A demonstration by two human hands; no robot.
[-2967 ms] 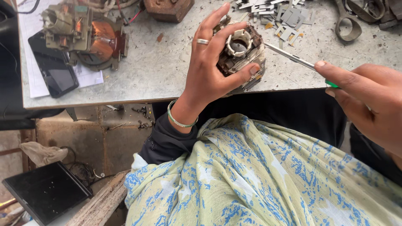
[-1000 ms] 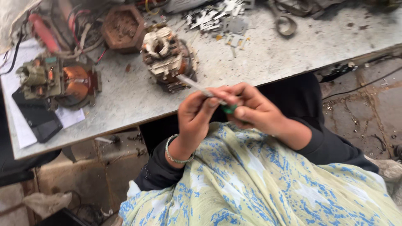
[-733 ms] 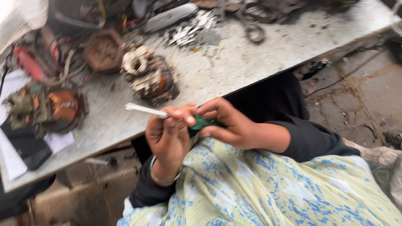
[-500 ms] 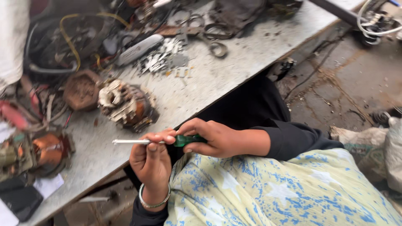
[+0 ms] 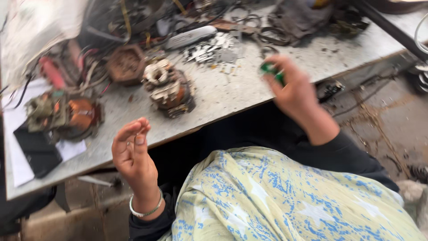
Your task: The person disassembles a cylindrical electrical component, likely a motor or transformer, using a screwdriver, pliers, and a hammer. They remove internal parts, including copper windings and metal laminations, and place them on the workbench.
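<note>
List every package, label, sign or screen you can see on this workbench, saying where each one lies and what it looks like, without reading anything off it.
Phone: left end of the bench, on the papers; flat black rectangle, its screen dark.
White papers: under the phone, at the bench's left edge; any print is too blurred to make out.
No packages, labels or signs can be made out.

Bare bench strip (image 5: 232, 96) passable — motor parts (image 5: 169, 89) crowd behind.

Grey speckled workbench (image 5: 249, 96), dusty concrete floor (image 5: 383, 120), daylight
</note>
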